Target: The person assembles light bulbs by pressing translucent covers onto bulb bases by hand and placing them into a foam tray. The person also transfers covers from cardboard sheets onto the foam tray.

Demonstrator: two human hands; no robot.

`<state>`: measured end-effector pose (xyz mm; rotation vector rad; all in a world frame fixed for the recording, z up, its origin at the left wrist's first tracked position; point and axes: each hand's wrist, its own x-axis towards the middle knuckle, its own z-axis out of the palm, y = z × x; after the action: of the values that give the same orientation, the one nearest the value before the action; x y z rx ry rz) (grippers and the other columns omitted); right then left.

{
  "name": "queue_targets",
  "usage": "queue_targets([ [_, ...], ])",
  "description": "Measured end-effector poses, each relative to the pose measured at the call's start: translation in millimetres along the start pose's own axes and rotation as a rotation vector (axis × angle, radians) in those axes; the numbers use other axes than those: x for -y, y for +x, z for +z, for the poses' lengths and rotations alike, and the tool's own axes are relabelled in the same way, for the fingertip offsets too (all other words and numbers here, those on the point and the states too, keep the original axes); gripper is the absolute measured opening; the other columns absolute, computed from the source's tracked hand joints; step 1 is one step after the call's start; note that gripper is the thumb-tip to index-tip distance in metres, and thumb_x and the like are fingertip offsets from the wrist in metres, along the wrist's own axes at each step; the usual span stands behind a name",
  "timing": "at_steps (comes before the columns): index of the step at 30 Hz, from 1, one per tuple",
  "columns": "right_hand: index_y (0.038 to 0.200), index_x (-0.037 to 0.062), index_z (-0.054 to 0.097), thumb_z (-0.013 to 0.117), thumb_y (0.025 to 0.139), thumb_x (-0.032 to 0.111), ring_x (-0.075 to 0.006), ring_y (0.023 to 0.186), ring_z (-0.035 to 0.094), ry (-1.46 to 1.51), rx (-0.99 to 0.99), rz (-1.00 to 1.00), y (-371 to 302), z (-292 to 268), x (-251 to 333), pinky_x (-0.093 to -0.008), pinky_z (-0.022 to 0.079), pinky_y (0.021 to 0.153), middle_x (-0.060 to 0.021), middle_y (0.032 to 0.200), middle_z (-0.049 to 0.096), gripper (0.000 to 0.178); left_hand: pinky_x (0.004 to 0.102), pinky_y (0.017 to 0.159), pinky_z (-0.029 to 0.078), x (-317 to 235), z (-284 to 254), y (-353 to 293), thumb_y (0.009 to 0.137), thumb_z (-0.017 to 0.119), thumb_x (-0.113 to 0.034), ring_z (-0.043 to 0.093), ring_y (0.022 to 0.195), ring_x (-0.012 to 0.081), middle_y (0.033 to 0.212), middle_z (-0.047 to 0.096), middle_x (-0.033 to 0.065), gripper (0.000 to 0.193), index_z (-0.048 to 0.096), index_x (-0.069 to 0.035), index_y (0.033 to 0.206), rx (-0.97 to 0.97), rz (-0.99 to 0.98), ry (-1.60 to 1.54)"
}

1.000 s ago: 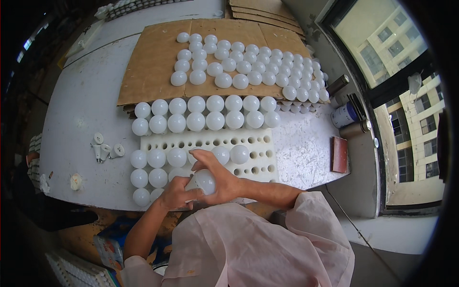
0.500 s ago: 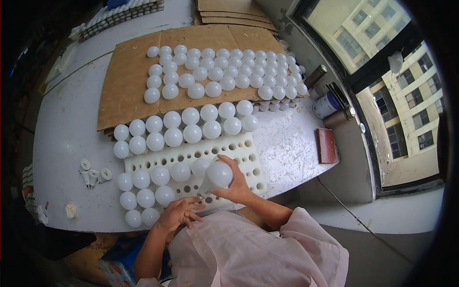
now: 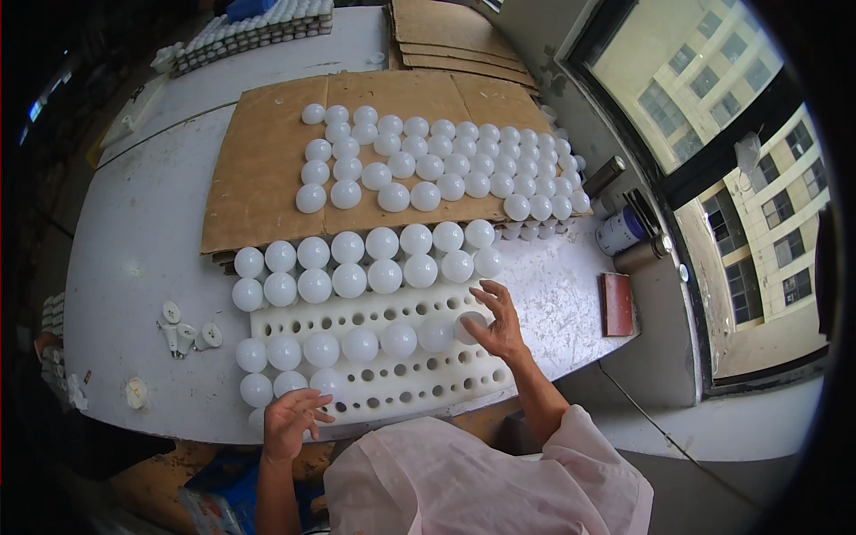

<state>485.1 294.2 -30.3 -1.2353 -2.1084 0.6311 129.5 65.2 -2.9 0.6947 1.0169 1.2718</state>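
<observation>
My right hand [image 3: 500,326] is at the right end of a row of white round light bulbs in a white foam tray [image 3: 419,383] with rows of holes. Its thumb overlaps the end bulb [image 3: 465,328], while the forefinger stands apart above it; the fingers are spread, not wrapped round the bulb. My left hand [image 3: 295,422] hovers over the tray's near left part, fingers loosely apart and holding nothing. It partly covers bulbs in the nearer rows, beside a bulb [image 3: 290,383].
Behind the tray, bulbs [image 3: 349,280] stand in two rows. Farther back, many more rest on a cardboard sheet [image 3: 267,116]. Several small bulb-like pieces [image 3: 185,334] lie at left. A red-brown block [image 3: 616,304], a white-and-blue can [image 3: 620,234] and metal flasks [image 3: 642,253] stand at right by the window.
My right hand has moved right and away from me, and the bulb it held is out of its grip, in the tray row. My left hand has moved left. The view has shifted slightly.
</observation>
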Motion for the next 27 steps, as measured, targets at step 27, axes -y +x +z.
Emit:
queue_targets([
  [27,0.139,0.0089,0.036,0.053,0.093,0.025,-0.0106,0.066,0.055,1.103,-0.029,0.420,133,30,45,-0.0224,0.046,0.052,-0.0103,0.114,0.059,0.052,0.0400,0.092,0.047,-43,-406,55,0.080,0.063,-0.004,0.060,0.105,0.0357,0.112,0.063,0.0212,0.038,0.057,-0.001,0.118,-1.373,-0.205,1.022],
])
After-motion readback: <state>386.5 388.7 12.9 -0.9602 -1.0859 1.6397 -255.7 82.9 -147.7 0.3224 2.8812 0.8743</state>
